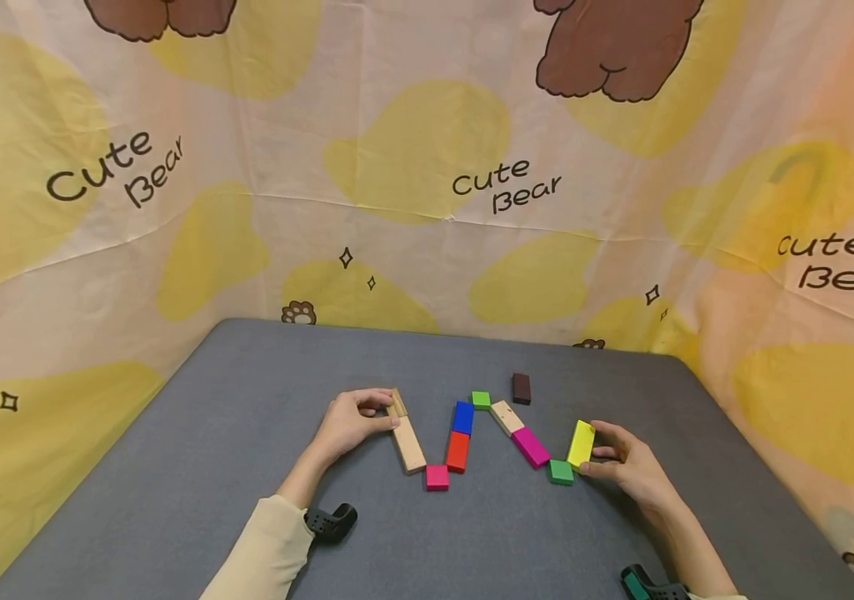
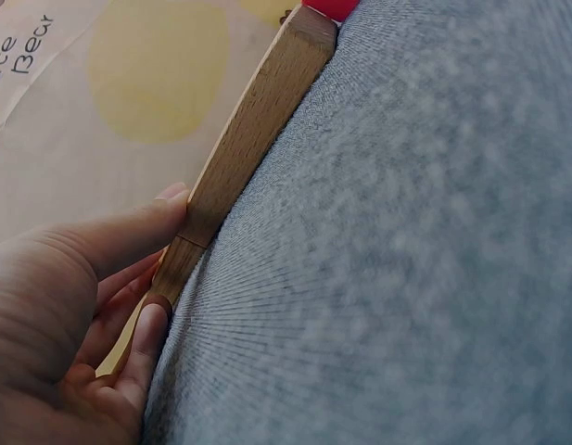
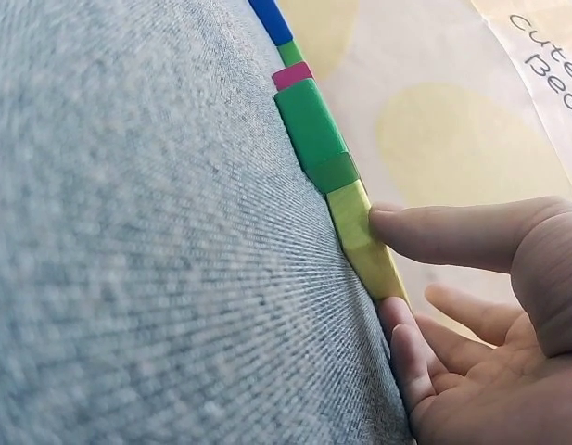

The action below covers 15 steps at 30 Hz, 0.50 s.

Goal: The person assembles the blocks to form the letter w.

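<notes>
Flat blocks lie end to end in a zigzag like a W on the grey cloth. At its left end, my left hand [image 1: 347, 425] holds a small wooden block [image 1: 397, 403] between thumb and fingers. That block meets a longer plain wooden block [image 1: 409, 446]; in the left wrist view the thumb lies by their joint [image 2: 191, 239]. At the right end, my right hand [image 1: 625, 462] grips a yellow block [image 1: 581, 445] by its ends, thumb on the near one. The yellow block touches a dark green block [image 1: 561, 472], also seen in the right wrist view.
Between the ends lie a pink block [image 1: 437, 477], a red block [image 1: 458, 452], a blue block [image 1: 463, 417], a light green block [image 1: 481, 401], a pale wooden block [image 1: 506, 417] and a magenta block [image 1: 530, 447]. A dark brown block [image 1: 521, 388] lies apart behind them. Printed cloth [image 1: 412, 275] hangs around the table.
</notes>
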{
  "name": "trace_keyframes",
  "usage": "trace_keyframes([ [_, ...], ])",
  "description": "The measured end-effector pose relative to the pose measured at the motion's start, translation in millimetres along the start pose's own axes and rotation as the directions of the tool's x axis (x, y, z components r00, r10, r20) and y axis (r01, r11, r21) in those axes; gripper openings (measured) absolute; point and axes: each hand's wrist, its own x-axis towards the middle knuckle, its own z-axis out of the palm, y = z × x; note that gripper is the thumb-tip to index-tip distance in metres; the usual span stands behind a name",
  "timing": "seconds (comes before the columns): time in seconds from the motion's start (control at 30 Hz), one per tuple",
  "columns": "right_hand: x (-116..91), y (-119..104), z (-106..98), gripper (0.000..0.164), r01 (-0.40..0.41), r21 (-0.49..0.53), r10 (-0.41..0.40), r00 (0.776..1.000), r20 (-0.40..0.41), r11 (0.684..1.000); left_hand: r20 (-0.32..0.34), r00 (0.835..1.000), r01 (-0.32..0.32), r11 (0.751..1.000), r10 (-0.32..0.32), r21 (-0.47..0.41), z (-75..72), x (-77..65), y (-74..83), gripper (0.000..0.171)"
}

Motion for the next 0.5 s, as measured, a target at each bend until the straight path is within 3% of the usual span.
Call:
trace_keyframes([
  [0.5, -1.2, 0.7, -0.2, 0.082, -0.011, 0.009, 0.011, 1.000, -0.006, 1.000, 0.005, 1.000, -0.010, 1.000, 0.010, -0.001, 0.6, 0.3, -1.1, 0.029],
])
